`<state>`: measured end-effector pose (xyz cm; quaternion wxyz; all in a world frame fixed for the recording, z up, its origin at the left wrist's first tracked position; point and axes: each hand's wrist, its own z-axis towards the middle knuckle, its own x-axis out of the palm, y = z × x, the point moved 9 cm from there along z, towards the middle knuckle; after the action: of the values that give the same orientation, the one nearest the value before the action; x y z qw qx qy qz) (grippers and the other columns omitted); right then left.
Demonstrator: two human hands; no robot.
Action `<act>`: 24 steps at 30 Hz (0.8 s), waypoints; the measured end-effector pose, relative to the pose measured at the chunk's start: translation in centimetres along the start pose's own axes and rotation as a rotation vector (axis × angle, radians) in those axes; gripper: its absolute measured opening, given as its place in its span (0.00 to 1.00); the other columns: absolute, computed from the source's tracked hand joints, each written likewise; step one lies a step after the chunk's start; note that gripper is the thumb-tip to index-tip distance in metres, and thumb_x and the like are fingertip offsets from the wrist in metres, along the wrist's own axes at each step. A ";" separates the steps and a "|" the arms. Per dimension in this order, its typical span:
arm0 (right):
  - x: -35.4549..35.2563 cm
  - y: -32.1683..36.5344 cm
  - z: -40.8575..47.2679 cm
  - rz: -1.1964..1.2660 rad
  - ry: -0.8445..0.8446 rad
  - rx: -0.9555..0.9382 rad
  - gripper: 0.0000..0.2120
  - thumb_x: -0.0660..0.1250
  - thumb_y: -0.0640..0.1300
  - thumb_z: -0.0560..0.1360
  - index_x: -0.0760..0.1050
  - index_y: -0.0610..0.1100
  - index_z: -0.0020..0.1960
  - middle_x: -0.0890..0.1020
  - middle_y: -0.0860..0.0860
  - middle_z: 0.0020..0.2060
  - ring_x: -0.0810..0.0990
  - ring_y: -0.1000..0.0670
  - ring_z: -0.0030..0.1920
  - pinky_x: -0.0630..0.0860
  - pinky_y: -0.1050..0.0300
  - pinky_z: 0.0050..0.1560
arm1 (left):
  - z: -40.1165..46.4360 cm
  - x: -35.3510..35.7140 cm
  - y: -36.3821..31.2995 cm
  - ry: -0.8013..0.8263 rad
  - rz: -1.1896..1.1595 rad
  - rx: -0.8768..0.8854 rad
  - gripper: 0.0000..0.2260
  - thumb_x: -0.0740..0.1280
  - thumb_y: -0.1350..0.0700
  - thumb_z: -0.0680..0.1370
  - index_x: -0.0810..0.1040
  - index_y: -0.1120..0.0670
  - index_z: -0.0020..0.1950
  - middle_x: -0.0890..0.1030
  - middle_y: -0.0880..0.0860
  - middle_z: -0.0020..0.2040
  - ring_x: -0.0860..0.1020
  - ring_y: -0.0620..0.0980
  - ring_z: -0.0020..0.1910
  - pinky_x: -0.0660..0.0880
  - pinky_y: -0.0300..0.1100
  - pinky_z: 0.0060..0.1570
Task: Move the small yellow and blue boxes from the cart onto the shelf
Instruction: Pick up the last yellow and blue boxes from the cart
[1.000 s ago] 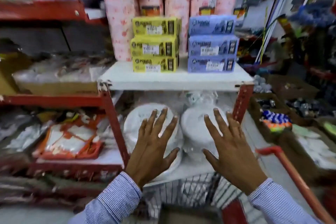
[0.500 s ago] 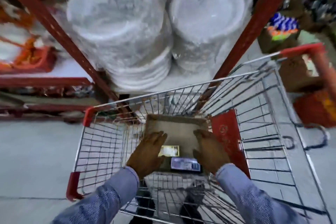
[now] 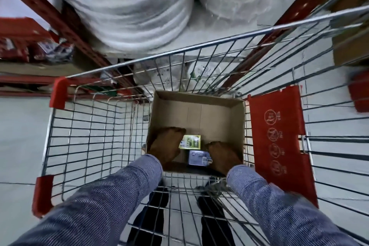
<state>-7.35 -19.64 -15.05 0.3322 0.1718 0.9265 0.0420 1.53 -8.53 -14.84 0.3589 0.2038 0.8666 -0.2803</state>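
Observation:
Deep in the wire cart [image 3: 89, 136] stands an open cardboard carton [image 3: 209, 114]. On its floor lie a small yellow box [image 3: 191, 142] and, just nearer to me, a small blue box [image 3: 196, 157]. My left hand [image 3: 166, 144] reaches down into the carton and covers the yellow box's left end, fingers curled over it. My right hand [image 3: 222, 155] covers the blue box's right end in the same way. Both boxes still rest on the carton floor. The fingertips are hidden. The shelf with the stacked boxes is out of view.
Two wrapped stacks of white plates [image 3: 129, 6] fill the lower shelf right beyond the cart's front rim. Red shelf uprights [image 3: 60, 20] slant down on both sides. A red plastic flap [image 3: 277, 146] stands inside the cart, right of the carton. Grey floor lies to the left.
My view dropped from the shelf into the cart. Both hands went down into the carton and have closed in on the yellow and blue boxes.

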 end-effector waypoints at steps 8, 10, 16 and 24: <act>-0.6 -0.1 0.2 0.015 -0.014 -0.011 0.14 0.67 0.43 0.77 0.73 0.42 0.62 0.75 0.41 0.63 0.74 0.40 0.62 0.72 0.49 0.61 | 0.5 -1.1 0.5 -0.035 -0.078 -0.044 0.24 0.76 0.56 0.68 0.76 0.54 0.63 0.81 0.55 0.59 0.79 0.55 0.57 0.76 0.47 0.56; -2.4 0.2 -0.7 0.043 -0.042 -0.014 0.16 0.71 0.47 0.73 0.75 0.45 0.60 0.76 0.42 0.60 0.76 0.42 0.60 0.74 0.52 0.58 | -0.1 -3.3 0.5 -0.097 -0.106 -0.075 0.23 0.76 0.54 0.67 0.77 0.53 0.61 0.82 0.54 0.57 0.81 0.55 0.54 0.78 0.48 0.53; -10.8 1.0 -5.0 0.025 -0.102 0.003 0.28 0.80 0.50 0.63 0.75 0.46 0.60 0.78 0.44 0.58 0.78 0.43 0.57 0.76 0.53 0.56 | -5.4 -12.4 0.0 -0.315 -0.128 -0.147 0.24 0.76 0.49 0.65 0.77 0.48 0.59 0.84 0.52 0.53 0.82 0.54 0.51 0.80 0.48 0.50; -26.8 5.1 -17.4 -0.071 -0.437 -0.058 0.25 0.78 0.52 0.61 0.76 0.46 0.54 0.79 0.45 0.52 0.78 0.42 0.55 0.75 0.53 0.49 | -17.8 -30.6 -3.4 -0.642 -0.115 -0.085 0.23 0.78 0.45 0.60 0.81 0.47 0.54 0.87 0.50 0.45 0.84 0.52 0.44 0.81 0.45 0.41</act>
<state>2.48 -23.52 15.58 0.5310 0.1343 0.8365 0.0187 10.77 -4.53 19.25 0.6056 0.0405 0.7301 -0.3138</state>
